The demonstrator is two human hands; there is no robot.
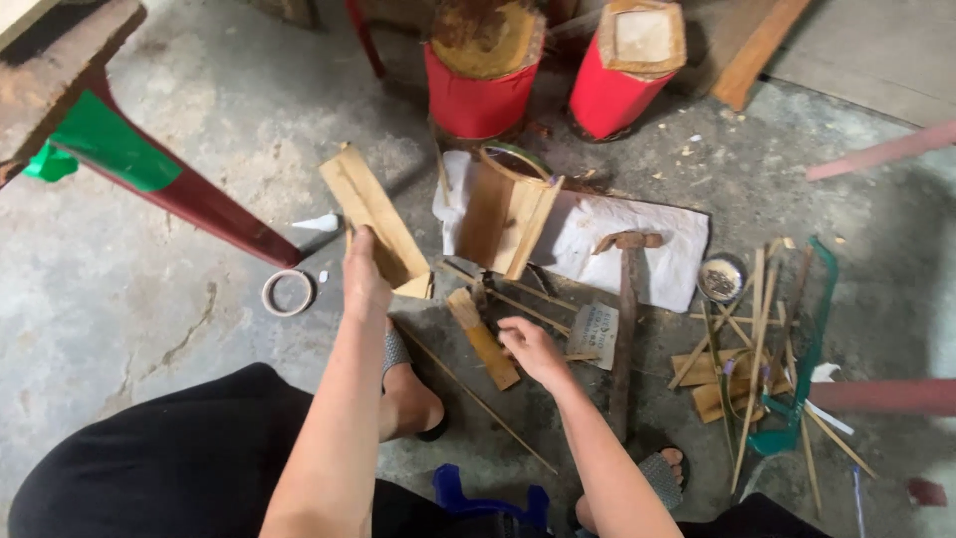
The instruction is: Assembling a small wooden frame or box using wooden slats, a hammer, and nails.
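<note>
Seated low over a stained grey concrete floor [149, 289], the person worked among bamboo scraps. The left hand [364, 271] was raised, fingers wrapped and pressed together round the lower edge of a flat, pale-yellow split bamboo slat [370, 211], holding it tilted off the ground. The right hand [533, 349] reached down with fingers curled loosely, tips at or just beside a short tan bamboo block [484, 340] lying on the floor; whether it actually pinched anything could not be told. Just beyond the hands, a partly assembled open box of bamboo panels [506, 211] stood on a sheet of white paper [617, 244], with a rusty-headed wooden-handled hammer [624, 319] lying across the sheet's near edge. A thin bamboo stick [478, 399] lay diagonally between the person's feet. To the right sat a small round tin [721, 279] and a loose heap of thin bamboo strips and offcuts [742, 349], with a green-framed saw [809, 349] beside it. A roll of tape [287, 293] lay to the left, and two red cylindrical stools [478, 100] stood behind. Judging from this, the work seemed midway: several panels were already joined into the box, yet the slat in hand and many cut pieces remained unfitted.
</note>
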